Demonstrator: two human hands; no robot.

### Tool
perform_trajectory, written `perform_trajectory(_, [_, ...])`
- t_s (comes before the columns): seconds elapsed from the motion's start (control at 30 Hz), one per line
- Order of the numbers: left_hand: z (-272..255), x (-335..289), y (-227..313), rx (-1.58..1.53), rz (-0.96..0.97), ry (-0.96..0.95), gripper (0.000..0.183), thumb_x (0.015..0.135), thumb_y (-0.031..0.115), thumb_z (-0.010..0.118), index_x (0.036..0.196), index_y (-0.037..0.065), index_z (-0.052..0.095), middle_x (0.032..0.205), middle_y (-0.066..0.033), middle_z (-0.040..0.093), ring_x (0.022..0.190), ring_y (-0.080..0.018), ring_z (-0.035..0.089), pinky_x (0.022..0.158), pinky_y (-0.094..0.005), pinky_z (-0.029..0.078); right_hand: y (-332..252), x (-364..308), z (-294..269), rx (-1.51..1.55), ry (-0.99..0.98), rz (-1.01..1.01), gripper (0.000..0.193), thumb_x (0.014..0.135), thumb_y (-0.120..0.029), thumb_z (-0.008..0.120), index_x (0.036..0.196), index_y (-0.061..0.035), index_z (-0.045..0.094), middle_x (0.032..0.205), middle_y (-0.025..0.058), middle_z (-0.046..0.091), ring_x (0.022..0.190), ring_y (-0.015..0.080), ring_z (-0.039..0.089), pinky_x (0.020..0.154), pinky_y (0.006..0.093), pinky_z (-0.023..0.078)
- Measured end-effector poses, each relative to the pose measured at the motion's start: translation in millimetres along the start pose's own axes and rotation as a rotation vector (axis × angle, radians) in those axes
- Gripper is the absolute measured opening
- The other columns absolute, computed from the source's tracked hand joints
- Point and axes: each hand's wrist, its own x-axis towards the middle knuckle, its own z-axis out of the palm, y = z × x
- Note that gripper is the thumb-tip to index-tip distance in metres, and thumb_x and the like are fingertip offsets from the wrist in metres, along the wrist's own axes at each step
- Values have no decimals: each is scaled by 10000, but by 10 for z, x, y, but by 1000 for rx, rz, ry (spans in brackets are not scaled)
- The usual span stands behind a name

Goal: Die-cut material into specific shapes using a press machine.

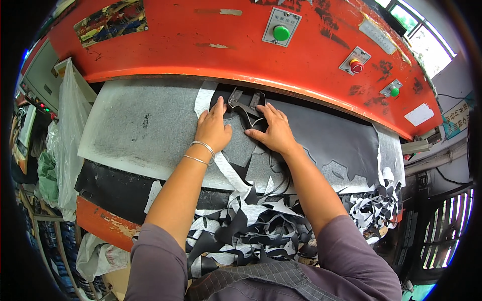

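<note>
A dark metal cutting die with a curved, narrowing outline stands on black sheet material, close under the red machine's beam. My right hand grips the die's right side, its thumb by the pointed near end and its fingertips farther up. To the left of the die lies my left hand, fingers stretched out along the edge of the black sheet. A silver bangle circles the left wrist. Under the sheet is a worn grey-white cutting board. What the left fingertips touch is hard to make out.
The red press beam spans the far side, carrying a green button and a red knob. Black and white offcuts pile along the near edge and right corner. Clear plastic bags hang at left.
</note>
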Motion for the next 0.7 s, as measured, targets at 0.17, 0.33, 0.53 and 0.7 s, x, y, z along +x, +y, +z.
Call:
perform_trajectory(0.17, [10,35,70,-49,-53,-21,768,813,129,538,1441,-81,149,1375,-139,509,1325,-276,404,1153,-423,206,89,70,-46,-49,9,-62,740,707,-472,746,1250,-13,540,1346,278,476,1332,367,387,1102,452,290])
perform_trajectory(0.33, [-13,97,102,-31,-22,-28,761,817,144,547,1441,-72,168,1380,-158,494,1332,-295,389,1150,-425,214,119,97,-108,-37,15,-68,789,706,-479,750,1294,-15,503,1360,277,461,1336,364,381,1109,450,282])
perform_trajectory(0.53, [-216,-227,87,-102,-45,263,473,811,150,660,1251,16,550,1246,-210,555,1163,-332,548,990,-358,425,28,-469,-637,436,201,110,840,734,-364,792,1400,-30,403,1399,203,452,1275,345,463,1072,440,358])
perform_trajectory(0.7, [-930,-138,1581,-285,460,547,79,868,77,624,858,12,668,799,-106,640,761,-251,586,708,-336,464,641,-817,-2361,776,1219,142,477,1014,-361,402,1326,-3,445,1323,144,490,1193,217,506,1037,393,397])
